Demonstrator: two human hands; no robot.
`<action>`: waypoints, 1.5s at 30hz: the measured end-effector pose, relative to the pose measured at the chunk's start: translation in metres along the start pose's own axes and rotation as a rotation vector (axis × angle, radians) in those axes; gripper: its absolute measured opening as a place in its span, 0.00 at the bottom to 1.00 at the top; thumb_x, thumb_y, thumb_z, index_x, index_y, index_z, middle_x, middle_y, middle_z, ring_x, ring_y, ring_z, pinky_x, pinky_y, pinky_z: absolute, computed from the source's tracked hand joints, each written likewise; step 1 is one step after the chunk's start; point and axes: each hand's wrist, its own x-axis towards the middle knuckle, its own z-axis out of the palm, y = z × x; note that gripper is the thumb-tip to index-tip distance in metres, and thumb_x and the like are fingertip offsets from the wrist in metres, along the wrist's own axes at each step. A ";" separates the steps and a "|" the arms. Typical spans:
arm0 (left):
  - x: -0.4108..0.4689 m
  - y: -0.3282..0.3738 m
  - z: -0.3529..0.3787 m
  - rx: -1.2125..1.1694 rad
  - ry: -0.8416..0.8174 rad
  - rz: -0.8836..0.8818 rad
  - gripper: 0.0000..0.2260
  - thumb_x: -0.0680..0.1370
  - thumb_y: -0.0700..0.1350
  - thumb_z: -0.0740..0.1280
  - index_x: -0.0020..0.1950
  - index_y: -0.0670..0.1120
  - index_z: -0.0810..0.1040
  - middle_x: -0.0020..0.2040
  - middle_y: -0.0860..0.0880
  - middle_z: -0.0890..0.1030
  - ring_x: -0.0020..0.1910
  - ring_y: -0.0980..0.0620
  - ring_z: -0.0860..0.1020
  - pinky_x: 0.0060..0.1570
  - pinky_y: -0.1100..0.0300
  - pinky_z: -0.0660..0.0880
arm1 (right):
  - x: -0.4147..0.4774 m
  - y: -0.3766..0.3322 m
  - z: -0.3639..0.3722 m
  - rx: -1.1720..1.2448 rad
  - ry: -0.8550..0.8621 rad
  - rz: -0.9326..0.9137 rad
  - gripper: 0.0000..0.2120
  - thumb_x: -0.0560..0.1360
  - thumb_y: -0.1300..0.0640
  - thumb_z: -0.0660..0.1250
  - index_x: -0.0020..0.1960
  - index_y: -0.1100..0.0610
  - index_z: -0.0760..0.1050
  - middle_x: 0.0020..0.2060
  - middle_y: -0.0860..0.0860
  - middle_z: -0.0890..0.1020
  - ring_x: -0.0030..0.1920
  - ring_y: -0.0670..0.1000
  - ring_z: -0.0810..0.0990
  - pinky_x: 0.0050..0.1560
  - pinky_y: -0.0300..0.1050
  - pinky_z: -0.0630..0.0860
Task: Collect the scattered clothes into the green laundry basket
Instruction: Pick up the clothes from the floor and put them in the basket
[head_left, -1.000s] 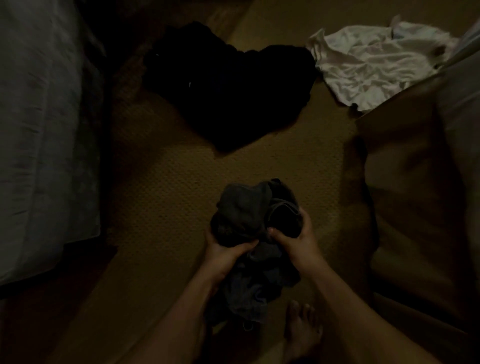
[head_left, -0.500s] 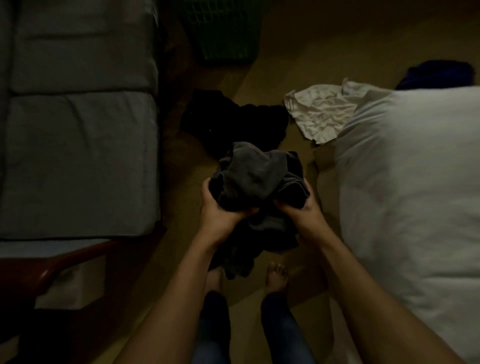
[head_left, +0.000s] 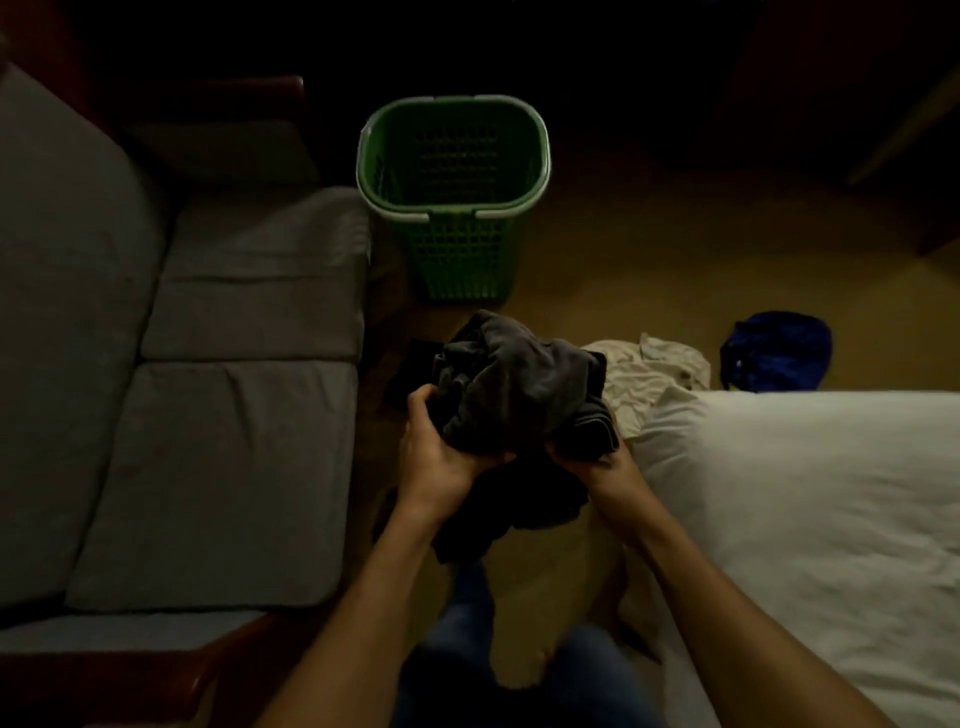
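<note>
At the far left a grey cushioned sofa (head_left: 208, 415) runs along the room, its dark red wooden arm (head_left: 156, 670) showing at the near corner. Just beside the sofa's far seat cushion stands the green laundry basket (head_left: 457, 260), upright on the tan carpet (head_left: 649, 270), its slatted inside showing no clothes in the dim light. Nearer than the basket and well apart from it, the left hand (head_left: 441, 457) has its fingers curled tight around the left side of a bundle of dark grey clothes (head_left: 514, 384), thumb pressed into the cloth. The bundle is held up in the air over the carpet, with loose ends hanging down between the two forearms. A black garment (head_left: 415, 369) lies on the floor behind the bundle, mostly hidden by it. The right hand (head_left: 597, 457) grips the bundle's right underside, fingers closed into the fabric. Below the hands are legs in blue jeans (head_left: 467, 649). Right of the bundle a crumpled white garment (head_left: 654, 369) lies on the carpet, touching the edge of a bed with a white sheet (head_left: 805, 519). Farther right, a blue garment (head_left: 776, 351) sits in a heap on the floor just beyond the bed
</note>
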 end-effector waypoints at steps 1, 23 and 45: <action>0.008 0.008 0.001 0.006 -0.027 0.010 0.48 0.60 0.54 0.85 0.72 0.59 0.61 0.66 0.53 0.75 0.62 0.49 0.77 0.57 0.47 0.80 | 0.007 -0.004 -0.001 -0.018 0.024 -0.005 0.37 0.66 0.52 0.79 0.72 0.53 0.68 0.62 0.52 0.78 0.62 0.51 0.79 0.60 0.45 0.78; 0.346 0.143 0.063 0.270 0.347 0.091 0.26 0.66 0.45 0.80 0.53 0.61 0.68 0.47 0.57 0.72 0.54 0.45 0.77 0.57 0.42 0.74 | 0.373 -0.137 -0.091 -0.376 -0.243 0.130 0.43 0.72 0.40 0.74 0.79 0.35 0.53 0.77 0.45 0.65 0.76 0.49 0.63 0.70 0.48 0.66; 0.691 0.088 0.050 1.015 0.292 0.474 0.31 0.63 0.35 0.72 0.61 0.57 0.70 0.52 0.49 0.71 0.56 0.45 0.71 0.58 0.40 0.65 | 0.658 -0.029 -0.021 -1.629 -0.554 -0.346 0.33 0.79 0.30 0.37 0.72 0.43 0.67 0.72 0.49 0.70 0.79 0.56 0.57 0.71 0.73 0.29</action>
